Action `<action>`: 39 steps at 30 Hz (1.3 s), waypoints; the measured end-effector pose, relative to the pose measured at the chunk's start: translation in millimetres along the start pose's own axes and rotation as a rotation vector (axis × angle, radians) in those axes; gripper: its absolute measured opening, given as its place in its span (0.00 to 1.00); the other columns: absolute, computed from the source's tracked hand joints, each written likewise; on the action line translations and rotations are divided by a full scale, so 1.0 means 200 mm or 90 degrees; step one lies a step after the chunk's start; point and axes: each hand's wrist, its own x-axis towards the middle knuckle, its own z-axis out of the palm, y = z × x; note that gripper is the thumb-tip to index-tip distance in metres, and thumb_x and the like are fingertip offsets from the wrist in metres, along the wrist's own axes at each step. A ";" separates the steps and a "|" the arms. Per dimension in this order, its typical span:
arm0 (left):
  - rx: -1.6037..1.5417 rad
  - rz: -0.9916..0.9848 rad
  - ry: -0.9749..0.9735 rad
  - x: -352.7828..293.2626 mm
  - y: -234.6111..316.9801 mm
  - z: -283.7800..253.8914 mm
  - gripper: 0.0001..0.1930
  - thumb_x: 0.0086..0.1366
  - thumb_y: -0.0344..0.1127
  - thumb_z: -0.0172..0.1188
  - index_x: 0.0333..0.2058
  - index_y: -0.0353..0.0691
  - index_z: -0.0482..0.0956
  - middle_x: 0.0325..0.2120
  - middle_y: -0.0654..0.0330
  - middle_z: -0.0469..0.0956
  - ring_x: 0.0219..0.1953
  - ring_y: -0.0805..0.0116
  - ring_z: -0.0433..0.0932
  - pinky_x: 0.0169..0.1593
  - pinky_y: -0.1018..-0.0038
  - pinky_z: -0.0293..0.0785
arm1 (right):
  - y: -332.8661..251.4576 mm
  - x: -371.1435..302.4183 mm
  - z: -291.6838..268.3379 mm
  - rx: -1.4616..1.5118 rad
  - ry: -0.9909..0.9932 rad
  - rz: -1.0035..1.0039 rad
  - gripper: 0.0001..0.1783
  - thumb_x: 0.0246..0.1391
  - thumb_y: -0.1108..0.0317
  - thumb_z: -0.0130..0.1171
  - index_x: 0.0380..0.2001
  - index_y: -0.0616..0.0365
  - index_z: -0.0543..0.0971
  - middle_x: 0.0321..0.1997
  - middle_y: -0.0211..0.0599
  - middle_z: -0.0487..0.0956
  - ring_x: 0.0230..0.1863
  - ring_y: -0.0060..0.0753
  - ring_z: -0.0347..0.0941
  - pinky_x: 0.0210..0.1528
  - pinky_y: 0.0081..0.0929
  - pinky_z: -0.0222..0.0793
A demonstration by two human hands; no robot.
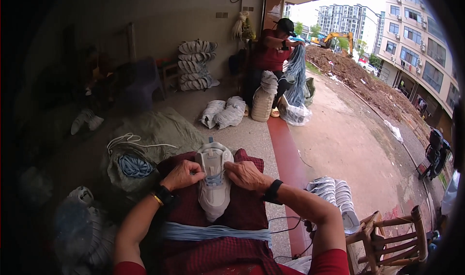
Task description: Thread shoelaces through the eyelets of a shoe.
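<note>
A pale beige-white sneaker (pixel 214 205) rests on my lap, its toe toward me and its heel loop pointing away. Light blue shoelace (pixel 213 180) crosses the lower eyelets below the tongue (pixel 212 162). At the shoe's left side my left hand (pixel 184 175) is closed in a pinch on the lace. My right hand (pixel 247 175) pinches the lace at the right edge of the opening, with its fingers curled. Most of the lace between the fingertips is hidden or too thin to make out. A bundle of light blue laces (pixel 218 232) lies across my lap on the dark red checked cloth.
Left of me, an open sack (pixel 164 129) holds coiled blue laces (pixel 134 166). Stacked shoes (pixel 333 192) and a wooden chair (pixel 387 241) stand at my right. Ahead, a seated person (pixel 271 52) holds hanging blue laces (pixel 296 74), with more shoe stacks (pixel 231 112) nearby.
</note>
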 end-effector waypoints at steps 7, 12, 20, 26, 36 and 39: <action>0.025 0.039 0.022 0.01 0.01 -0.02 0.13 0.59 0.38 0.65 0.24 0.33 0.79 0.19 0.60 0.79 0.25 0.77 0.76 0.33 0.74 0.71 | 0.02 0.01 -0.01 -0.043 -0.036 0.043 0.09 0.61 0.63 0.50 0.38 0.58 0.70 0.23 0.49 0.75 0.28 0.58 0.75 0.29 0.49 0.66; 0.004 0.036 -0.002 0.00 0.00 0.01 0.12 0.59 0.37 0.66 0.24 0.33 0.80 0.19 0.62 0.79 0.25 0.77 0.75 0.35 0.74 0.72 | 0.01 -0.03 0.01 -0.003 0.010 0.008 0.09 0.61 0.64 0.49 0.37 0.58 0.70 0.23 0.51 0.75 0.27 0.59 0.74 0.28 0.49 0.67; 0.008 0.001 -0.008 0.02 -0.01 0.00 0.12 0.59 0.38 0.66 0.25 0.33 0.81 0.20 0.60 0.81 0.25 0.76 0.77 0.34 0.73 0.74 | 0.01 -0.01 0.02 -0.008 0.045 -0.007 0.09 0.59 0.64 0.50 0.35 0.59 0.71 0.23 0.52 0.76 0.27 0.60 0.75 0.30 0.51 0.67; 0.006 0.009 -0.011 0.01 -0.01 -0.01 0.12 0.59 0.37 0.66 0.24 0.33 0.81 0.20 0.60 0.81 0.25 0.76 0.77 0.34 0.73 0.73 | 0.02 -0.01 0.02 -0.005 0.033 -0.008 0.09 0.60 0.64 0.50 0.36 0.59 0.70 0.22 0.51 0.75 0.26 0.59 0.75 0.27 0.51 0.66; 0.013 0.007 -0.003 0.02 -0.03 -0.01 0.13 0.58 0.38 0.66 0.22 0.33 0.80 0.17 0.61 0.79 0.23 0.78 0.75 0.31 0.73 0.72 | 0.03 -0.01 0.03 -0.004 0.040 0.003 0.10 0.60 0.62 0.51 0.35 0.59 0.71 0.21 0.51 0.74 0.25 0.58 0.74 0.27 0.50 0.65; 0.006 0.012 -0.004 0.04 -0.03 0.00 0.13 0.58 0.38 0.66 0.23 0.33 0.81 0.18 0.61 0.80 0.22 0.78 0.75 0.30 0.73 0.72 | 0.03 -0.02 0.02 0.000 0.050 0.005 0.10 0.60 0.63 0.50 0.35 0.59 0.71 0.21 0.51 0.74 0.25 0.58 0.74 0.27 0.50 0.66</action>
